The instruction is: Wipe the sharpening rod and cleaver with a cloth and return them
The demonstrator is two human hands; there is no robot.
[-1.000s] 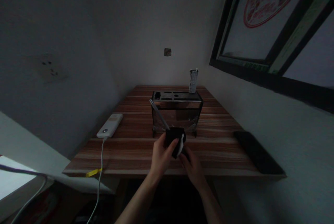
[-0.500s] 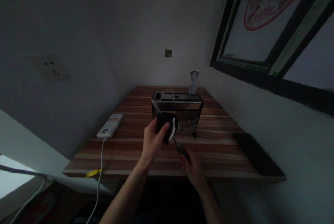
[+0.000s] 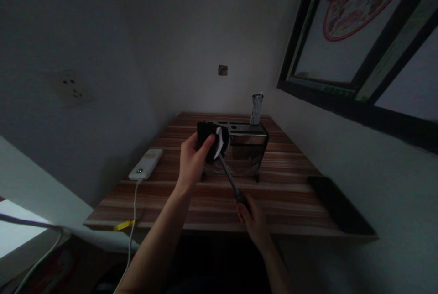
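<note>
My left hand (image 3: 192, 154) is closed on a black cloth-like piece (image 3: 207, 133) with a white folded part (image 3: 218, 142) at its edge. The piece is wrapped about the far end of a slim metal tool, so the tip is hidden. The tool's grey shaft (image 3: 227, 171) slants down toward me. At the near end, my right hand (image 3: 252, 217) is wrapped round its dark handle. What kind of tool it is cannot be made out. Just behind stands a metal holder (image 3: 249, 128) with slots in its top and a see-through front, partly covered by my left hand's piece.
A silvery upright object (image 3: 256, 108) stands at the holder's right end. At the left of the wooden table (image 3: 287, 193) lies a white power bank (image 3: 146, 164) with a cable (image 3: 134, 216) and yellow tag (image 3: 123, 225). A dark flat slab (image 3: 338, 205) lies at the right edge.
My left hand has slid the black piece along the shaft, away from my right hand, up and to the left. More shaft shows near the handle, and the tip is now covered.
</note>
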